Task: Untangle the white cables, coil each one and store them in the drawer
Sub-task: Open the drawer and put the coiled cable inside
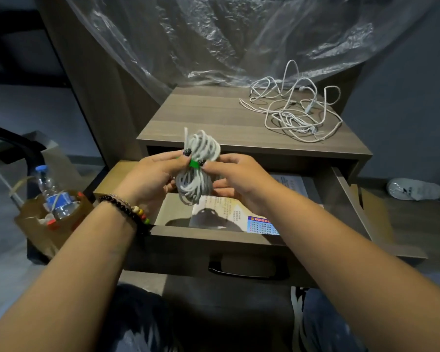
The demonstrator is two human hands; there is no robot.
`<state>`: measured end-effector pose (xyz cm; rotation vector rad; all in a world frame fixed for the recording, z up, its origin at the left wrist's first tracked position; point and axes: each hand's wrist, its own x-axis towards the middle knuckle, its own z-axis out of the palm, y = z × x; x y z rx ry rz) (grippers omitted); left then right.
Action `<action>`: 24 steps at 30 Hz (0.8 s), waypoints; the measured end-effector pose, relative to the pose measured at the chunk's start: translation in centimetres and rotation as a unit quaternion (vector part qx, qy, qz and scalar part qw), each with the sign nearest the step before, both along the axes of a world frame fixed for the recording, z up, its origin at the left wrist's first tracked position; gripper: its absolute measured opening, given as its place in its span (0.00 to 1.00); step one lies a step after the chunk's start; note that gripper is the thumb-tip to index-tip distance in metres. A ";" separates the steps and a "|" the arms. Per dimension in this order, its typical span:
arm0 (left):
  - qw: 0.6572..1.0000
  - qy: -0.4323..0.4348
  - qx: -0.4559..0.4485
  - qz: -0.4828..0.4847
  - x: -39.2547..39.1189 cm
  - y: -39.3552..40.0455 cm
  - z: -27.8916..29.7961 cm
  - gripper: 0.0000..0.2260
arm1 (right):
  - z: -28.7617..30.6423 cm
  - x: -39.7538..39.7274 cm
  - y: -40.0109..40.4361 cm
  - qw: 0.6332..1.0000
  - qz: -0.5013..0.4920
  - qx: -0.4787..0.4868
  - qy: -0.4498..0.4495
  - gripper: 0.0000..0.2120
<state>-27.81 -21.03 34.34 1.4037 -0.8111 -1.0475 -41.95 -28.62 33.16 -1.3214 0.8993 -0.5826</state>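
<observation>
A coiled white cable (pixel 197 168) is held upright above the open drawer (pixel 214 240), bound at its middle by a green tie (pixel 194 163). My left hand (pixel 153 176) grips the coil from the left, thumb on the tie. My right hand (pixel 235 177) pinches the tie from the right, fingers curled behind the coil. A tangle of white cables (pixel 295 110) lies loose on the back right of the nightstand top (pixel 201 115).
Printed leaflets (pixel 229 214) line the drawer's floor. A brown paper bag (pixel 43 219) with a plastic water bottle (pixel 54 191) stands on the floor at left. Clear plastic sheeting (pixel 239 36) hangs behind the nightstand. A white slipper (pixel 414 189) lies at right.
</observation>
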 end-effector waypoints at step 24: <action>0.988 -0.081 0.103 0.081 4.9 -0.8 -0.3 0.13 | -6.1 10.2 -2.3 0.949 -0.082 -0.100 0.287 0.07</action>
